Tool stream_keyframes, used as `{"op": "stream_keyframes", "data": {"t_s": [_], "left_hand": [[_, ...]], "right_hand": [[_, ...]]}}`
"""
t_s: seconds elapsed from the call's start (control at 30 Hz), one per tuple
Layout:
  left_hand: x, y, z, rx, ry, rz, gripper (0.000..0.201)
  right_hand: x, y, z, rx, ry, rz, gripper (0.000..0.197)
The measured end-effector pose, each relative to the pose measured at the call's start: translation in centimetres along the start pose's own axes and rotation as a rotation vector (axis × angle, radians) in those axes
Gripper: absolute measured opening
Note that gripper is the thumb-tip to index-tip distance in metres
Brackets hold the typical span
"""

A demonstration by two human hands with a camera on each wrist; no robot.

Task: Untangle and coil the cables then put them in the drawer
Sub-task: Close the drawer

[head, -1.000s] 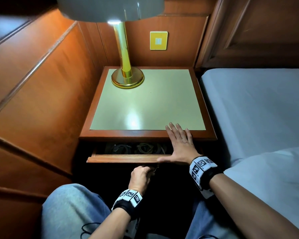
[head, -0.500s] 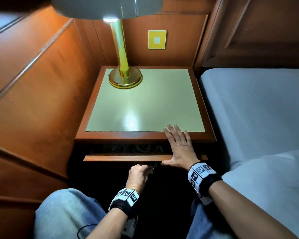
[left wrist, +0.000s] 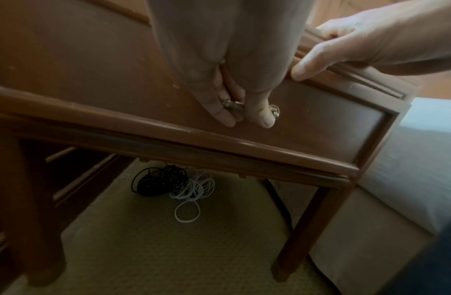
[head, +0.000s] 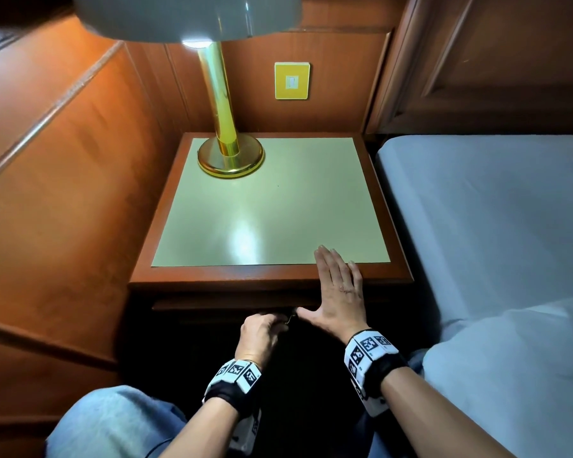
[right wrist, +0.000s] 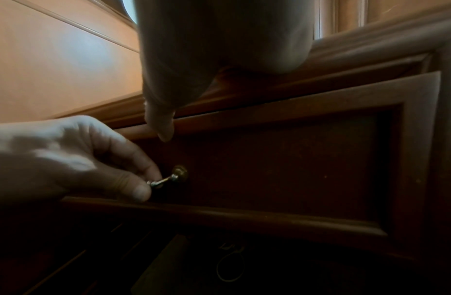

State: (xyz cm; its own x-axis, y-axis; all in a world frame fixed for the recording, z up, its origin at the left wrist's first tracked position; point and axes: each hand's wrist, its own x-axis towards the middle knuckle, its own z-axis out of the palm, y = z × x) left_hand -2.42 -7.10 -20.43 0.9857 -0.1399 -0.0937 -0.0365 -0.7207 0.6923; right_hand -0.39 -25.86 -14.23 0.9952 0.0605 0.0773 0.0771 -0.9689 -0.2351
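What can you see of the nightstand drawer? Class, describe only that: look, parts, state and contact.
The drawer has a dark reddish-brown wooden front with a raised frame around a recessed panel. A small brass-coloured pull handle sits at its centre. It is almost fully closed under the nightstand top. The left hand pinches the handle; the right hand lies flat on the top, thumb at the drawer's upper edge.

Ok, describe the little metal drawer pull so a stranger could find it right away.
Start at the wooden nightstand beside the bed. On its dark drawer front sits a small brass pull, pinched by the left hand. It is the only metal fitting there.
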Motion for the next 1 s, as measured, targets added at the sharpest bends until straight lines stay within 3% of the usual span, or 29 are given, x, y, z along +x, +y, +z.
{"op": "stream_keyframes", "data": {"t_s": [0.27,0.6,1.0], "left_hand": [[2.0,-0.2,-0.4,-0.052,-0.027,-0.033,0.019],[3.9,-0.6,-0.4,0.011,-0.036,0.045,0.019],[3.6,0.0,-0.8,-0.059,-0.02,-0.036,0.02]], "right_hand": [[0.5,-0.1,1.2,0.002,0.162,0.021,0.12],[1.1,-0.2,2.3,0.013,0.259,0.055,0.119],[0.6,0.6,1.6,-0.024,0.182,0.024,0.118]]}}
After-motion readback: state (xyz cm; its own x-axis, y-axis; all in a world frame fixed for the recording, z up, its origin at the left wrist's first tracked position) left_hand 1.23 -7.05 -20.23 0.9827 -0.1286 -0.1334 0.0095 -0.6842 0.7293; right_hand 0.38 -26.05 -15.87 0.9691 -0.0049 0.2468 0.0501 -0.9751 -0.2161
